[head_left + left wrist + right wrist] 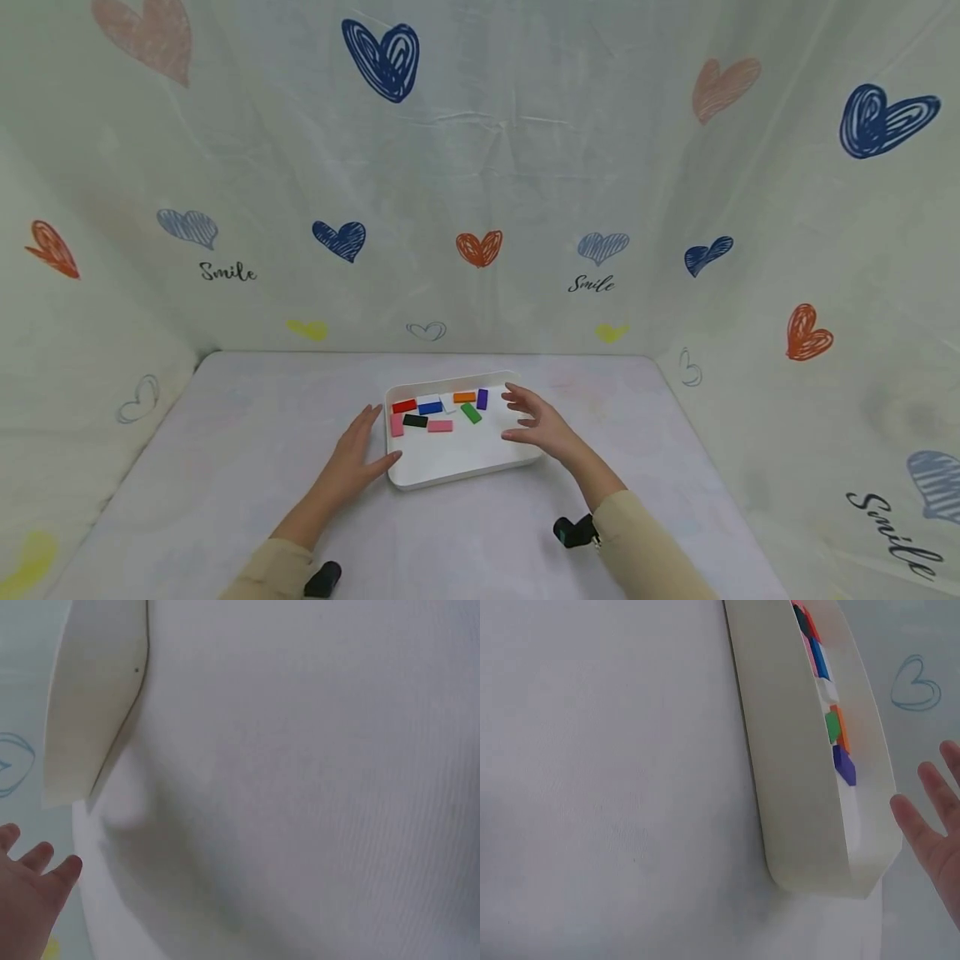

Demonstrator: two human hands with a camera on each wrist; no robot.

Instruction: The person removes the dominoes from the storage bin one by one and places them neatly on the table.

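Observation:
A white rectangular tray (457,458) lies on the table, holding several small flat coloured blocks toward its back. Among them are a red block (404,406), a blue block (430,408), an orange block (464,397), a purple block (482,399), a green block (471,413), a black block (416,421) and a pink block (440,426). My left hand (351,462) is at the tray's left end, thumb and fingers spread; whether it touches the rim cannot be told. Over the tray's right end, my right hand (546,429) has its fingers apart and holds nothing.
The table (247,467) has a pale cloth cover. White curtains (480,183) printed with hearts and "Smile" stand behind and at both sides. A black device (574,532) sits at the right wrist, another (323,579) at the left.

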